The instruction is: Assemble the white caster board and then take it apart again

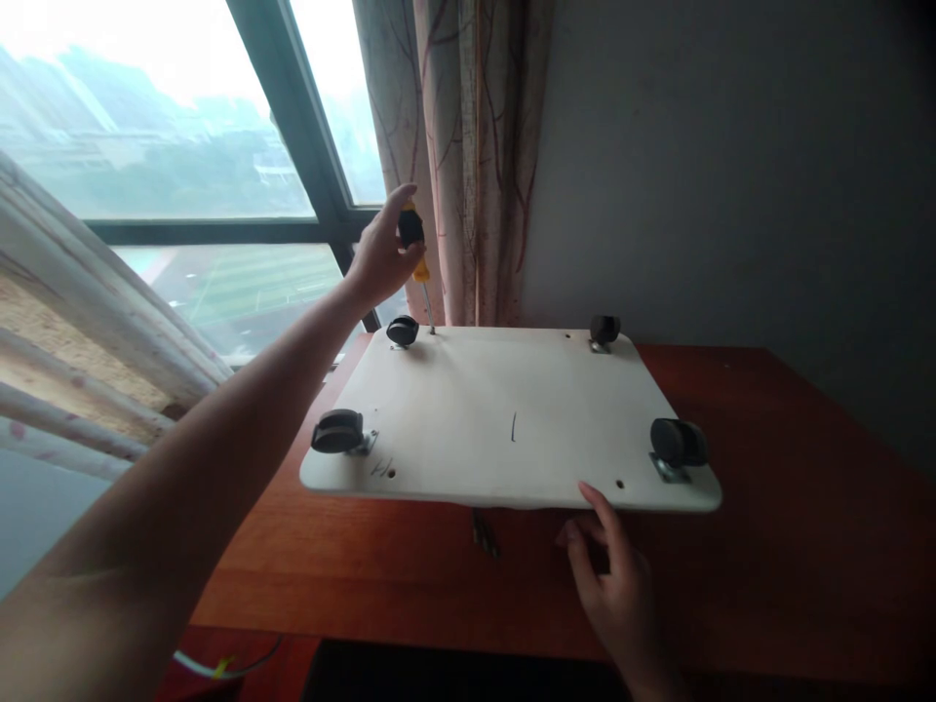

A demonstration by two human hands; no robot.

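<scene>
My left hand (386, 246) is wrapped round the handle of a yellow and black screwdriver (421, 263). The shaft points down, and its tip meets a hole or screw near the far left edge of a white board (468, 409). Black caster wheels stand up from the board's corners: one at far left (403, 331), one at near left (337, 431), one at far right (604, 330) and another at near right (679, 444). My right hand (614, 575) is at the board's near edge, index finger stretched onto its top, other fingers curled below the edge.
The board rests above a reddish-brown wooden table (760, 439). Several small screws (484, 534) lie on the table by the board's near edge. A window (219, 175) is at left, with a patterned curtain (475, 166) behind the board. A pale cable (219, 669) runs below the table's front edge.
</scene>
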